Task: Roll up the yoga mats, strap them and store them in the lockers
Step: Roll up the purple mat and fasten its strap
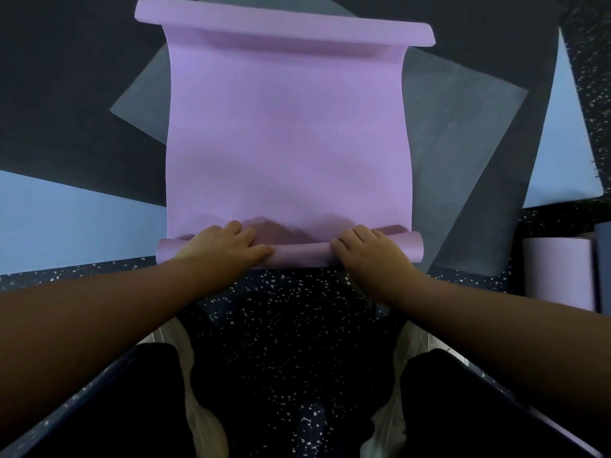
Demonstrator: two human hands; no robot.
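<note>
A lilac yoga mat (287, 137) lies flat on the floor, stretching away from me. Its far end curls up into a loose lip, and its near end is turned into a thin roll (301, 254). My left hand (224, 247) grips the left part of that roll, fingers curled over its top. My right hand (367, 251) grips the right part the same way. The roll's two ends stick out past my hands.
Under the lilac mat lie a grey mat (463, 127), a black mat (66, 94) and light blue mats (76, 223) spread at angles. A rolled lilac mat (558, 272) and a dark roll (603, 259) sit at the right. Speckled dark floor (291, 309) and my knees are nearest me.
</note>
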